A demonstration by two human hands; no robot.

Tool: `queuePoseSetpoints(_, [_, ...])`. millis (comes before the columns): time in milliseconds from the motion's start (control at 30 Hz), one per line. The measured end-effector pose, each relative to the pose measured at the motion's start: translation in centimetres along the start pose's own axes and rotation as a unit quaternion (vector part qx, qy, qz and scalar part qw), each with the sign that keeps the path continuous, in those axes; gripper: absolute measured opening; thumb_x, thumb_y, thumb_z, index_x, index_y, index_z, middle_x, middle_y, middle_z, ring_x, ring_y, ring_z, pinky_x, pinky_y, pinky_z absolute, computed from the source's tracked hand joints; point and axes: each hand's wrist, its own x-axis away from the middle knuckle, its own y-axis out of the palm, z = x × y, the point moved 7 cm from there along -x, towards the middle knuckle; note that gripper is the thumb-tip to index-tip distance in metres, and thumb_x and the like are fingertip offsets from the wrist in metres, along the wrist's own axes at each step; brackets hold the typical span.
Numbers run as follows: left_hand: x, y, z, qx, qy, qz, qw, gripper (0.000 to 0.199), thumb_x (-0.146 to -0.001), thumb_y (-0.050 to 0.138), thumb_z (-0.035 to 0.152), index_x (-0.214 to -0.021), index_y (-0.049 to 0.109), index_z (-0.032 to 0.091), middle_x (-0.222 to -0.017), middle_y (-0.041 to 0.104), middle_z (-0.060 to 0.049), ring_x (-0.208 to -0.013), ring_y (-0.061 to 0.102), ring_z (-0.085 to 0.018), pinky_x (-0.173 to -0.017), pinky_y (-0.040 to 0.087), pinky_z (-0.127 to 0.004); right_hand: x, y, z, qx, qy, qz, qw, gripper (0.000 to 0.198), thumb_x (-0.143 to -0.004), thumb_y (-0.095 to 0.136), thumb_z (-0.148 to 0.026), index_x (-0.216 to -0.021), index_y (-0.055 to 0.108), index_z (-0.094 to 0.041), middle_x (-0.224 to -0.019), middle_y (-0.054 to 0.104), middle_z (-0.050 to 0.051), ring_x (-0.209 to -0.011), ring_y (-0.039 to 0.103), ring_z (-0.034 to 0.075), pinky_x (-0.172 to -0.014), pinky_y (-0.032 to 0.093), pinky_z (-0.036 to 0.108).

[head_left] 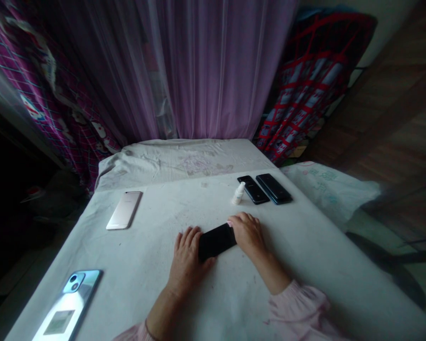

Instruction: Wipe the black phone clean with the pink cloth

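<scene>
A black smartphone (217,241) lies at a slant on the white-covered table, its dark face up. My left hand (189,255) grips its left end, fingers along the far side and thumb at the near edge. At the right end, my right hand (246,232) rests with curled fingers touching the phone. A small pale pinkish bit shows at those fingertips; I cannot tell what it is. Just beyond the right hand stands a small white spray bottle (238,195), upright.
Behind the bottle lie a dark phone (254,190) and further dark phones, apparently stacked (274,188). A pale pink-gold phone (125,210) lies face down at left. Nearer, a shiny light-blue phone (69,303) lies camera side up. Purple curtains (213,71) hang beyond the table (145,289).
</scene>
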Motion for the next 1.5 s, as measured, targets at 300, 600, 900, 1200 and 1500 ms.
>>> queuePoseSetpoints(300, [0.0, -0.1, 0.1, -0.012, -0.006, 0.014, 1.0, 0.059, -0.077, 0.067, 0.041, -0.128, 0.049, 0.018, -0.137, 0.055, -0.015, -0.132, 0.044, -0.034, -0.11, 0.029, -0.059, 2.3, -0.2, 0.7, -0.08, 0.078, 0.023, 0.993, 0.028, -0.093, 0.046, -0.026, -0.088, 0.074, -0.024, -0.084, 0.071, 0.003, -0.073, 0.062, 0.014, -0.064, 0.038, 0.025])
queuePoseSetpoints(600, [0.0, 0.1, 0.2, -0.009, 0.0, 0.01, 1.0, 0.059, -0.079, 0.065, 0.037, -0.132, 0.047, 0.019, -0.136, 0.056, -0.014, -0.133, 0.044, -0.033, -0.111, 0.027, -0.059, 4.9, -0.4, 1.7, -0.093, 0.085, 0.049, 0.991, 0.023, -0.09, 0.051, -0.028, -0.087, 0.074, -0.026, -0.084, 0.071, 0.001, -0.072, 0.064, 0.013, -0.064, 0.039, 0.023])
queuePoseSetpoints(900, [-0.2, 0.0, 0.2, -0.007, 0.001, 0.005, 1.0, 0.058, -0.078, 0.067, 0.038, -0.13, 0.049, 0.018, -0.136, 0.056, -0.014, -0.132, 0.045, -0.034, -0.11, 0.028, -0.059, -0.9, 0.6, 0.4, -0.097, 0.117, -0.012, 0.988, 0.021, -0.09, 0.055, -0.027, -0.085, 0.075, -0.026, -0.086, 0.071, 0.003, -0.076, 0.064, 0.015, -0.062, 0.038, 0.023])
queuePoseSetpoints(1200, [-0.1, -0.2, 0.5, -0.008, -0.019, 0.01, 1.0, 0.06, -0.078, 0.067, 0.041, -0.129, 0.048, 0.015, -0.136, 0.055, -0.016, -0.133, 0.043, -0.035, -0.111, 0.026, -0.061, 3.5, 0.2, 1.9, -0.131, 0.124, 0.014, 0.983, 0.022, -0.091, 0.054, -0.029, -0.092, 0.076, -0.027, -0.09, 0.073, 0.003, -0.076, 0.067, 0.015, -0.064, 0.043, 0.023])
queuePoseSetpoints(1500, [-0.1, 0.0, 0.5, -0.022, -0.01, 0.002, 1.0, 0.058, -0.08, 0.065, 0.04, -0.13, 0.047, 0.016, -0.138, 0.054, -0.015, -0.134, 0.042, -0.035, -0.111, 0.026, -0.06, 3.8, 0.8, 2.4, -0.158, 0.128, 0.014, 0.979, 0.025, -0.091, 0.052, -0.031, -0.092, 0.076, -0.025, -0.091, 0.072, 0.003, -0.078, 0.067, 0.016, -0.067, 0.045, 0.024])
